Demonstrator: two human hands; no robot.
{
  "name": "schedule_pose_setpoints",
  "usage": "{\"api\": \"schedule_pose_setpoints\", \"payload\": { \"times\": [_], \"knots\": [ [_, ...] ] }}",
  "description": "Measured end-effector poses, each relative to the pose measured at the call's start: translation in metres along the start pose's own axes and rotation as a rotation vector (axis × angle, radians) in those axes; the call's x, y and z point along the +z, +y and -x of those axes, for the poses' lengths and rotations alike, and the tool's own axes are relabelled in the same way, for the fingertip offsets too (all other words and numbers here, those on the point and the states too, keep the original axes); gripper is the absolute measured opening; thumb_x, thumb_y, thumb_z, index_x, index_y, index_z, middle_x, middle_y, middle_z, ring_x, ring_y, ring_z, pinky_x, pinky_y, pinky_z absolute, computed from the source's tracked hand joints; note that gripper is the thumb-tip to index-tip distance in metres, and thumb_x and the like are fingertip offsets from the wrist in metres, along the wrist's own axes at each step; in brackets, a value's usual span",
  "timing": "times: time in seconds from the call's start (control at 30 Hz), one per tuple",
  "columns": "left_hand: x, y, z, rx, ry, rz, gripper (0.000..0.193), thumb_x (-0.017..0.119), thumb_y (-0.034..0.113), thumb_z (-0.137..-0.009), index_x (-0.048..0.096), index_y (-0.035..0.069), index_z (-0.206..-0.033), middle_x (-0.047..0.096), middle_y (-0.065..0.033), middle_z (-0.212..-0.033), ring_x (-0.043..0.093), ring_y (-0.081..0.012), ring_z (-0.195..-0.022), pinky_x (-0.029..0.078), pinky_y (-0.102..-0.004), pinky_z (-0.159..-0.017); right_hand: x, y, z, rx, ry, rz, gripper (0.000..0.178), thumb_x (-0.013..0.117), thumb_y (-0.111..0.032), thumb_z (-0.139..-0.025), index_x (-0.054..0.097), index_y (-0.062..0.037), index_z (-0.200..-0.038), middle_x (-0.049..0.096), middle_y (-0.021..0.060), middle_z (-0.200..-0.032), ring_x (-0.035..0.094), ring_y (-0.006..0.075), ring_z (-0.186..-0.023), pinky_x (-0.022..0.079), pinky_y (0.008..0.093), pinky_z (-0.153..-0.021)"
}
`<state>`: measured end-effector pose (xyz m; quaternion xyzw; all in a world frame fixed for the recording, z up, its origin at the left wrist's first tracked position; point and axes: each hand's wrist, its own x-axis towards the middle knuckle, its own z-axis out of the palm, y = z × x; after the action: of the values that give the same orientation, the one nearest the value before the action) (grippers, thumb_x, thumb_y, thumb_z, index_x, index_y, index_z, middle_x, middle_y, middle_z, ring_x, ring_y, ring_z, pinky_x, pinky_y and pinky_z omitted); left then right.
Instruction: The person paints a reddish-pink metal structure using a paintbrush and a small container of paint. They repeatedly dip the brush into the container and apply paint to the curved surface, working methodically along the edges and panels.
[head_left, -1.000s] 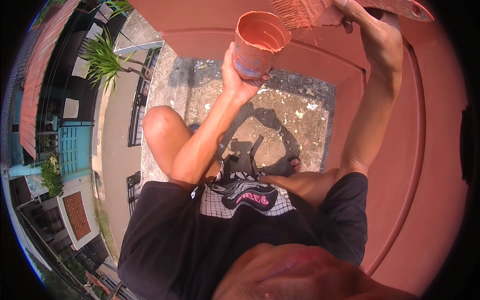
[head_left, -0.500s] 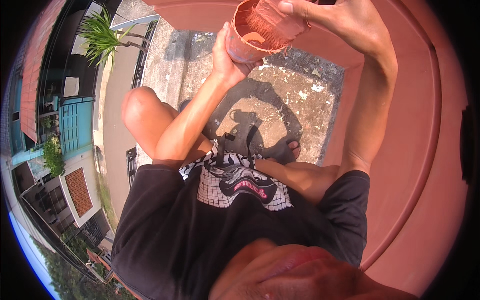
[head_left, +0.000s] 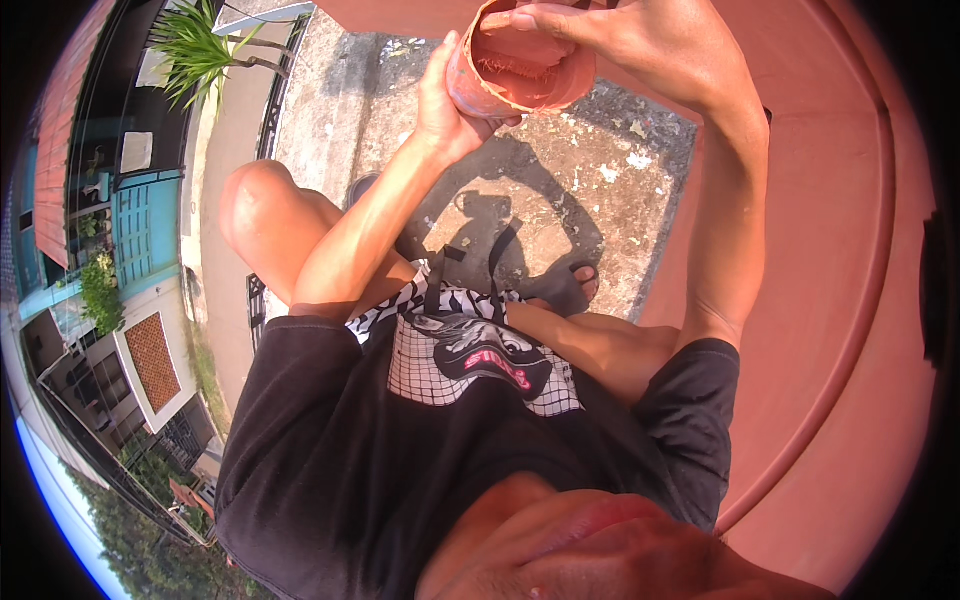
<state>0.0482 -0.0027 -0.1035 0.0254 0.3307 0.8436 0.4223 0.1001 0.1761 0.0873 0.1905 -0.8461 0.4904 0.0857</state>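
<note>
A round paint pot (head_left: 476, 82), coated in reddish-orange paint, is tilted in my left hand (head_left: 446, 118). The fingers of that hand wrap round its side and underneath. My right hand (head_left: 630, 42) grips a paintbrush (head_left: 528, 52) from above, its thumb lying along the paint-covered brush. The bristles (head_left: 515, 72) are down inside the pot, over the wet paint (head_left: 530, 90). The brush's handle is hidden behind my right hand.
A reddish-orange wall (head_left: 800, 230) with a raised moulding curves along my right side. Below me lies rough concrete (head_left: 625, 185) with pale flakes. At the left are a spiky-leaved plant (head_left: 195, 55), a paved lane (head_left: 225, 150) and a turquoise gate (head_left: 150, 228).
My right hand has moved left and lowered the brush from the pot's rim to inside it. My left hand still holds the pot, which has shifted slightly.
</note>
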Motion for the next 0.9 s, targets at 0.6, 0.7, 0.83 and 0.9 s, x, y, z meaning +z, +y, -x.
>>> {"api": "schedule_pose_setpoints", "payload": {
  "times": [0.6, 0.7, 0.83, 0.9],
  "knots": [
    [0.002, 0.005, 0.006, 0.006, 0.033, -0.089, 0.071, 0.032, 0.070, -0.100, 0.052, 0.017, -0.143, 0.064, -0.0089, -0.130, 0.066, -0.0250, -0.108, 0.051, -0.0388, -0.069, 0.020, 0.017, 0.004, -0.066, -0.041, 0.461, 0.024, 0.082, -0.022, -0.083, 0.072, -0.0064, -0.099, 0.067, 0.0125, -0.075, 0.063, 0.0274, -0.068, 0.049, 0.0401, -0.064],
    [-0.006, 0.001, 0.005, -0.006, 0.026, -0.032, 0.071, 0.031, 0.069, -0.100, 0.053, 0.015, -0.139, 0.066, -0.0094, -0.124, 0.067, -0.0238, -0.101, 0.050, -0.0367, -0.065, 0.018, 0.015, 0.005, -0.003, -0.035, 0.368, 0.023, 0.082, -0.022, -0.083, 0.071, -0.0072, -0.096, 0.066, 0.0114, -0.075, 0.061, 0.0271, -0.068, 0.048, 0.0390, -0.062],
    [-0.014, 0.000, 0.003, -0.037, -0.032, 0.047, 0.073, 0.031, 0.070, -0.100, 0.052, 0.014, -0.142, 0.066, -0.0128, -0.126, 0.068, -0.0291, -0.101, 0.050, -0.0352, -0.063, 0.007, 0.011, 0.006, -0.055, -0.042, 0.325, 0.020, 0.082, -0.022, -0.083, 0.072, -0.0083, -0.094, 0.066, 0.0092, -0.076, 0.059, 0.0267, -0.068, 0.048, 0.0387, -0.061],
    [-0.014, -0.001, 0.002, -0.051, -0.033, 0.097, 0.076, 0.030, 0.071, -0.100, 0.051, 0.012, -0.143, 0.066, -0.0152, -0.124, 0.068, -0.0329, -0.099, 0.051, -0.0335, -0.060, 0.006, 0.012, 0.005, -0.226, 0.028, 0.350, 0.020, 0.083, -0.021, -0.083, 0.072, -0.0087, -0.094, 0.066, 0.0079, -0.076, 0.058, 0.0260, -0.067, 0.048, 0.0384, -0.061]
  ]
}}
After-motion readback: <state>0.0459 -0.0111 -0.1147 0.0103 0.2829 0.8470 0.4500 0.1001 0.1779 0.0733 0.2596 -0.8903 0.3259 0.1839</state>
